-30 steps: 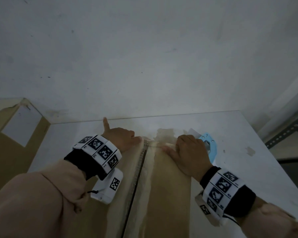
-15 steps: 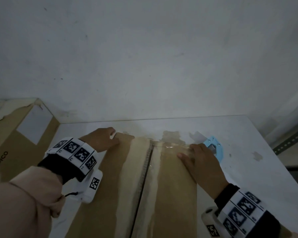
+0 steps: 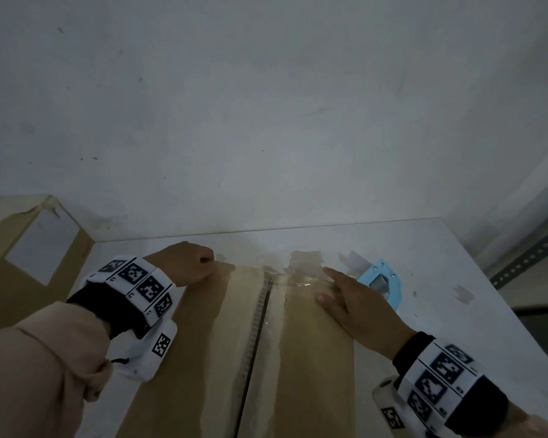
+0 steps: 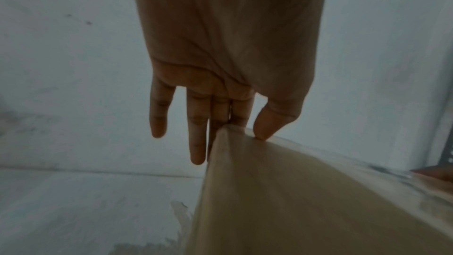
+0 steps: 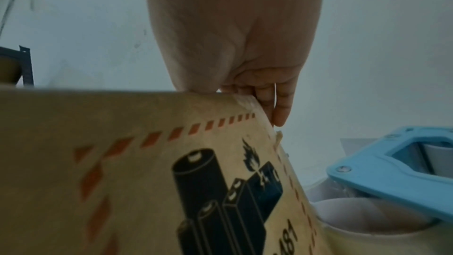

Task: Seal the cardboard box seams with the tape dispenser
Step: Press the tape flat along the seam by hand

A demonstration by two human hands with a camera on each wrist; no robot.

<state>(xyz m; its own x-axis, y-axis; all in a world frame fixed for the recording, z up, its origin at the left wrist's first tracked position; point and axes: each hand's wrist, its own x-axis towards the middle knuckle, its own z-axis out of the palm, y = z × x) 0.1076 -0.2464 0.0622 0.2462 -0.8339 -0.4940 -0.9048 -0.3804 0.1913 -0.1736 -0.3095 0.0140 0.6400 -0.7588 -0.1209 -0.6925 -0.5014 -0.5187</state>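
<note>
A brown cardboard box (image 3: 317, 358) lies on the white table, its centre seam (image 3: 260, 327) running away from me. Glossy clear tape (image 3: 298, 279) crosses the far edge near the seam. My left hand (image 3: 190, 267) drapes over the far left corner; in the left wrist view its fingers (image 4: 196, 143) hang straight down the far face and the thumb touches the top edge. My right hand (image 3: 339, 295) lies flat on the box top by the far right corner, fingers (image 5: 279, 108) reaching over the edge. The blue tape dispenser (image 3: 382, 287) sits on the table just right of that hand, not held.
A second cardboard box (image 3: 19, 263) with a white label stands at the left against the wall. The white table (image 3: 456, 311) extends to the right of the box, with a grey metal shelf frame (image 3: 535, 254) beyond its right edge.
My left hand slid from beside the seam out to the far left corner. My right hand uncurled and now lies flat, a little nearer the right corner.
</note>
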